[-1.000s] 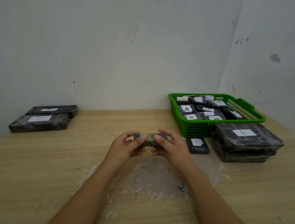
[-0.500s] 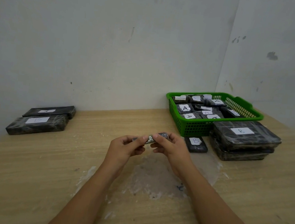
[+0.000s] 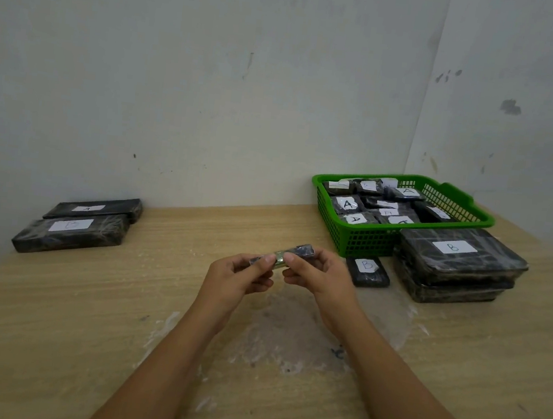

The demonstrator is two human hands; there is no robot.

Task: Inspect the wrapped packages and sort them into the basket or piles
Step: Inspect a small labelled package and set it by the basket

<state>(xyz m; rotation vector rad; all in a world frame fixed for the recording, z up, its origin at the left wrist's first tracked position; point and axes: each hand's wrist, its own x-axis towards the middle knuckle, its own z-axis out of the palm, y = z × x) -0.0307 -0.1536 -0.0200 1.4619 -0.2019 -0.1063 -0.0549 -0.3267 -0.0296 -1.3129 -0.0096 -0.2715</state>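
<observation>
Far left on the bench (image 3: pixel 48 321) you have two long black wrapped packages (image 3: pixel 70 234) side by side near the wall, each with a white label; the letters there are too faint to read. Centre, above the bench, your left hand (image 3: pixel 235 275) and right hand (image 3: pixel 321 276) both pinch one small wrapped package (image 3: pixel 292 254): dark glossy film, slim bar shape, tilted with its right end higher, a greenish shiny patch at the middle between your thumbs. Left hand is clenched on its left end, right hand grasping the right end. No label shows on the side facing you; your fingers cover much of it.

Just right of your right hand, a small black package marked B (image 3: pixel 367 271) lies flat on the bench, touching the front of the green basket (image 3: pixel 361 239). The basket holds many small black packages, several marked A, others unreadable. Right of it, touching it, sits a stack of large flat packages (image 3: pixel 455 264), the top one labelled B.

Compared with a second ago, the held package has rolled edge-on and tilted, showing less of its broad face. The bench piles are unchanged.
</observation>
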